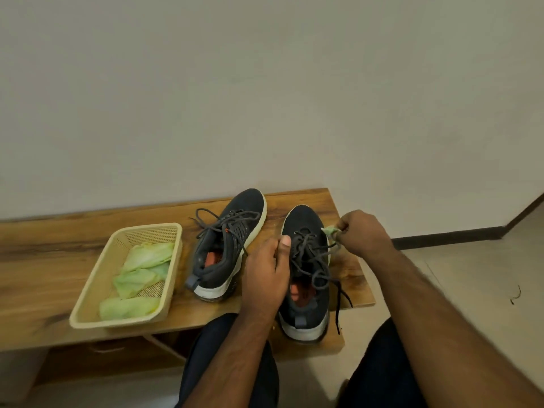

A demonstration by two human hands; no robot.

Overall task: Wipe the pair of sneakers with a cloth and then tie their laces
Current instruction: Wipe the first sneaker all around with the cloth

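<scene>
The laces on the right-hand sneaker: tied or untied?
Untied. The laces lie loose across the right-hand sneaker, one end trailing over the bench edge; no bow shows.

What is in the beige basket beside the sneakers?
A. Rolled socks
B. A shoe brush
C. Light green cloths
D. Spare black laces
C: the beige basket on the wooden bench holds several crumpled light green cloths, left of the two dark sneakers; no laces, brush or socks lie in it.
</scene>
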